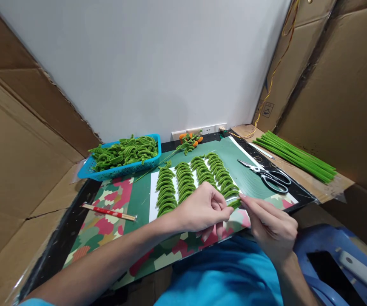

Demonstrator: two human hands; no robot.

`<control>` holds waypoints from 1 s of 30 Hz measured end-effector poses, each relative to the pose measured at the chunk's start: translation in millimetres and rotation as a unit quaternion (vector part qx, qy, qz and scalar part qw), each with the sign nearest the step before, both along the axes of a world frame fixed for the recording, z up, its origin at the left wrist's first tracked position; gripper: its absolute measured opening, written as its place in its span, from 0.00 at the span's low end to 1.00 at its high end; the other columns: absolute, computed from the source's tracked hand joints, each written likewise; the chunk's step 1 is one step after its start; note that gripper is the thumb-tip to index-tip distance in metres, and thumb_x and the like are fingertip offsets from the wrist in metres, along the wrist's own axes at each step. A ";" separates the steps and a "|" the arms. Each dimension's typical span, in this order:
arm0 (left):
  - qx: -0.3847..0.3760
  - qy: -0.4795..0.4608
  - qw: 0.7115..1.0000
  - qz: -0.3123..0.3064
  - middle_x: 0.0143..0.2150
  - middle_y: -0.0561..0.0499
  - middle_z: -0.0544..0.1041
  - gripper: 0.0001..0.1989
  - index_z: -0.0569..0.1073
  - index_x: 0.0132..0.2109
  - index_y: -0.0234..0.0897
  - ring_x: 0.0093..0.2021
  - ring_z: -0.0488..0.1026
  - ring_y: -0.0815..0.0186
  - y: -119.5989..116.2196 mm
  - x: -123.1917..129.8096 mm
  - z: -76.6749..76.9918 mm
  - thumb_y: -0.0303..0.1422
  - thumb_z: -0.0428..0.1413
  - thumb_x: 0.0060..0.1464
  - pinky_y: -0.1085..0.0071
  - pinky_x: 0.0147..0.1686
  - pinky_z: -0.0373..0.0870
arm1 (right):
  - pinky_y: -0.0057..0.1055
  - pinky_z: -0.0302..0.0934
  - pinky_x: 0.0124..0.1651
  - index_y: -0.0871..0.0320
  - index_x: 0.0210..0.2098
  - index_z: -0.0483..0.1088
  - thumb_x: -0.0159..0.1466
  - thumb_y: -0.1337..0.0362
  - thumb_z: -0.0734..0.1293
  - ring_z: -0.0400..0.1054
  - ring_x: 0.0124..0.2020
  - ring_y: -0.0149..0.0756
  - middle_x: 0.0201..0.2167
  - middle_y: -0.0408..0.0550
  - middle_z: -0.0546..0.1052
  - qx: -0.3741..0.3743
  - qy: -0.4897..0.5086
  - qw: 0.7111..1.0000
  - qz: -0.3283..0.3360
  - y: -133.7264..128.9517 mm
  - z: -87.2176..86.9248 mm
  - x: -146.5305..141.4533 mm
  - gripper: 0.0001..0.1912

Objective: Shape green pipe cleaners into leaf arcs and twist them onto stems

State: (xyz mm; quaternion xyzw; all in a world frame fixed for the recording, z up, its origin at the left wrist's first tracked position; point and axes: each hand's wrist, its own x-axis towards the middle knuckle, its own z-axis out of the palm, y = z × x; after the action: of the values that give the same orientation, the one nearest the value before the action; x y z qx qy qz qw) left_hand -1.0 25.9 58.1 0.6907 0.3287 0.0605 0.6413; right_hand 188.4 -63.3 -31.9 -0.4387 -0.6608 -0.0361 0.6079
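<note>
Between my hands is a short green pipe cleaner piece point(235, 203), bent like a leaf. My left hand point(206, 209) pinches its left end between thumb and finger. The fingertips of my right hand point(271, 223) are closed on its other end. Just beyond my hands, several rows of curved green pipe cleaner leaves point(186, 180) lie on a white sheet point(153, 195). My left hand and wrist hide the near ends of some rows.
A blue basket point(119, 172) heaped with green pieces stands at the back left. Orange flowers point(191, 139) lie behind the rows. Scissors point(268, 175), a white pen point(261, 151) and long green stems point(294, 155) are at right, wrapped chopsticks point(109, 211) at left. Cardboard walls flank the table.
</note>
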 end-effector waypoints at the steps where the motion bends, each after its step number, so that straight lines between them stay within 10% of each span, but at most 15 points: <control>1: 0.010 0.003 1.000 -0.008 0.22 0.49 0.79 0.20 0.74 0.27 0.33 0.11 0.64 0.73 1.8 -0.8 0.5 0.42 0.61 0.62 0.77 0.12 0.58 | 0.31 0.77 0.51 0.49 0.60 0.79 0.66 0.82 0.70 0.83 0.44 0.38 0.48 0.47 0.86 -0.008 0.003 1.000 -0.003 1.0 1.5 0.6 0.29; 5: 0.183 0.016 0.979 -0.088 0.22 0.52 0.76 0.20 0.76 0.30 0.33 0.19 0.67 0.73 11.7 -8.5 7.8 0.42 0.57 0.68 0.77 0.20 0.58 | 0.30 0.77 0.45 0.51 0.50 0.82 0.68 0.75 0.72 0.83 0.39 0.37 0.42 0.45 0.86 -0.093 0.035 0.995 0.034 3.6 10.9 3.4 0.15; 12: 0.476 0.114 0.854 -0.179 0.24 0.54 0.72 0.13 0.79 0.35 0.35 0.23 0.64 0.70 30.4 -24.8 19.2 0.34 0.56 0.69 0.72 0.27 0.53 | 0.30 0.78 0.41 0.53 0.49 0.81 0.71 0.64 0.71 0.81 0.45 0.40 0.46 0.50 0.85 -0.252 0.121 0.955 0.096 5.8 4.1 -9.5 0.08; 22: 0.542 0.140 0.804 -0.199 0.21 0.54 0.70 0.12 0.73 0.28 0.36 0.21 0.62 0.69 21.9 -26.0 14.3 0.26 0.58 0.61 0.69 0.26 0.49 | 0.34 0.76 0.43 0.56 0.49 0.82 0.64 0.56 0.78 0.82 0.40 0.42 0.42 0.50 0.86 -0.395 0.243 0.861 0.209 6.1 8.7 -14.5 0.17; 30: 0.562 0.142 0.787 -0.211 0.21 0.52 0.71 0.11 0.74 0.28 0.37 0.21 0.63 0.68 21.2 -26.6 9.1 0.25 0.59 0.60 0.66 0.25 0.45 | 0.30 0.74 0.37 0.56 0.41 0.83 0.68 0.58 0.74 0.81 0.35 0.39 0.35 0.49 0.85 -0.382 0.209 0.884 0.169 3.1 8.1 -18.4 0.08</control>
State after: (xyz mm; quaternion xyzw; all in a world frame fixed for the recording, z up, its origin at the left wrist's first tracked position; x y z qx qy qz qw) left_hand -27.5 47.1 67.2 0.9819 0.1706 -0.0013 0.0827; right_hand 170.0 -60.2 -23.8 -0.5159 -0.5449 0.4153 0.5142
